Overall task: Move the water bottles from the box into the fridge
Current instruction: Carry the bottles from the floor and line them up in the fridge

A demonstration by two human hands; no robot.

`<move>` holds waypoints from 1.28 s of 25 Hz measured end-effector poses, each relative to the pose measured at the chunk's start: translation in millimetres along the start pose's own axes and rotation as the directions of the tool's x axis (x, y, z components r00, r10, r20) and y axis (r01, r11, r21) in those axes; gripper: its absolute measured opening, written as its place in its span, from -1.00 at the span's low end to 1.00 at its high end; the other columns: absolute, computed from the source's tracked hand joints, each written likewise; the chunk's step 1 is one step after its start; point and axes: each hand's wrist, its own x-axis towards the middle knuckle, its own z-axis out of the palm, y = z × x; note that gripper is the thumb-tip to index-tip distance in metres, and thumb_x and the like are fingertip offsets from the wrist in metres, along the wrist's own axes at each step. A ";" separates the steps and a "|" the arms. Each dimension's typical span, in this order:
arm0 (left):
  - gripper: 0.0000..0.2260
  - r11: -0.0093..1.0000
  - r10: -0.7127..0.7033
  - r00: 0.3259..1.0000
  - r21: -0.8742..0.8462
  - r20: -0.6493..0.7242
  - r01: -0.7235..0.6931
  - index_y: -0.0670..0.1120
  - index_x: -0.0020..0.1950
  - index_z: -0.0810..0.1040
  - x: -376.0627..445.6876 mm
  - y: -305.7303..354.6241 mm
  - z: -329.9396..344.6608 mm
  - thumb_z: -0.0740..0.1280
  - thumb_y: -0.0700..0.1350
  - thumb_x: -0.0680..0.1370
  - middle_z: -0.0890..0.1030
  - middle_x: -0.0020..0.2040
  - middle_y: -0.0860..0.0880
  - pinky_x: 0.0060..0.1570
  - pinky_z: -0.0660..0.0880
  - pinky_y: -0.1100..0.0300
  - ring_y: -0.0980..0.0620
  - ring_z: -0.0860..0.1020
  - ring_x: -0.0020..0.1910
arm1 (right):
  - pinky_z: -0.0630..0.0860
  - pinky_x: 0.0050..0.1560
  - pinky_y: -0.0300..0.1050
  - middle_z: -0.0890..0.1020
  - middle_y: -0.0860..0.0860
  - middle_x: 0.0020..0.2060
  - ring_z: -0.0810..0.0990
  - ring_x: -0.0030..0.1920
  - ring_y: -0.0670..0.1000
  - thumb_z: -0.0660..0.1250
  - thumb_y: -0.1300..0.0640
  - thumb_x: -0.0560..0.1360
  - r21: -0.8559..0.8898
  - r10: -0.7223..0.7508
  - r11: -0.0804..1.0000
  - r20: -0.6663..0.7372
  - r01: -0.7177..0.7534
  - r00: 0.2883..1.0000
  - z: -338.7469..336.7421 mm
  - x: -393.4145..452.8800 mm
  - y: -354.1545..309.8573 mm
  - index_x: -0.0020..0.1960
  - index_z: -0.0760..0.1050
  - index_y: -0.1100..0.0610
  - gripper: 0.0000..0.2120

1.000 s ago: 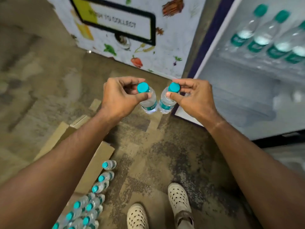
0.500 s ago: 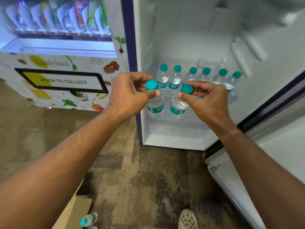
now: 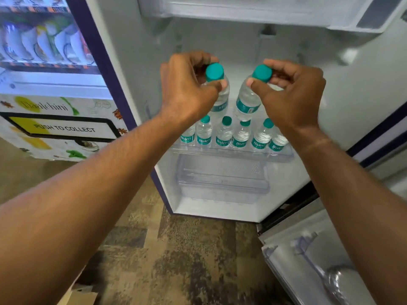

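Note:
My left hand [image 3: 187, 89] grips a small clear water bottle [image 3: 220, 100] by its teal cap. My right hand [image 3: 290, 93] holds a second water bottle [image 3: 246, 102] the same way. Both bottles hang upright inside the open fridge [image 3: 352, 95], above a clear shelf [image 3: 231, 151]. A row of several identical bottles [image 3: 224, 134] with teal caps stands on that shelf, just below the two held ones. A corner of the cardboard box [image 3: 81, 296] shows at the bottom left.
A clear drawer [image 3: 222, 179] sits under the shelf. The open fridge door [image 3: 308, 260] swings out at the lower right. A vending machine [image 3: 55, 119] with a "push to collect" flap stands to the left. Patterned carpet [image 3: 176, 260] covers the floor.
The view swung up from the floor and box to the fridge. Both hands carried their bottles forward into the fridge, now above the shelf row, and spread slightly apart.

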 end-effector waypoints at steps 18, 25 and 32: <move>-0.73 0.993 -0.114 0.988 0.041 0.105 0.110 0.01 0.03 0.45 117.8 -108.3 87.6 0.49 -0.16 0.46 0.55 0.00 0.13 -0.17 0.45 0.55 0.24 0.55 -0.08 | 0.58 -0.01 -0.35 0.65 -0.09 -0.10 0.65 -0.12 -0.17 0.56 -0.02 0.35 -0.108 0.033 0.994 0.032 -0.030 0.999 108.8 88.2 129.9 0.07 0.63 0.16 -0.62; -0.77 0.973 -0.215 0.961 0.122 0.174 0.195 0.07 0.01 0.34 146.7 -137.7 109.2 0.40 -0.10 0.55 0.41 -0.16 0.24 -0.38 0.37 0.61 0.25 0.45 -0.20 | 0.54 0.00 -0.43 0.63 -0.06 -0.05 0.65 -0.09 -0.14 0.55 0.02 0.38 -0.090 0.133 0.988 0.043 -0.129 0.990 141.6 115.1 168.3 0.10 0.57 0.19 -0.61; -0.75 0.940 -0.322 0.934 0.164 0.154 0.297 0.13 -0.13 0.30 166.1 -172.4 114.2 0.35 -0.12 0.58 0.41 -0.10 0.21 -0.38 0.37 0.60 0.24 0.46 -0.12 | 0.57 0.03 -0.35 0.58 -0.14 -0.18 0.66 -0.12 -0.13 0.55 0.06 0.38 -0.061 0.190 0.982 0.182 -0.181 0.965 165.0 133.8 190.7 0.07 0.55 0.21 -0.63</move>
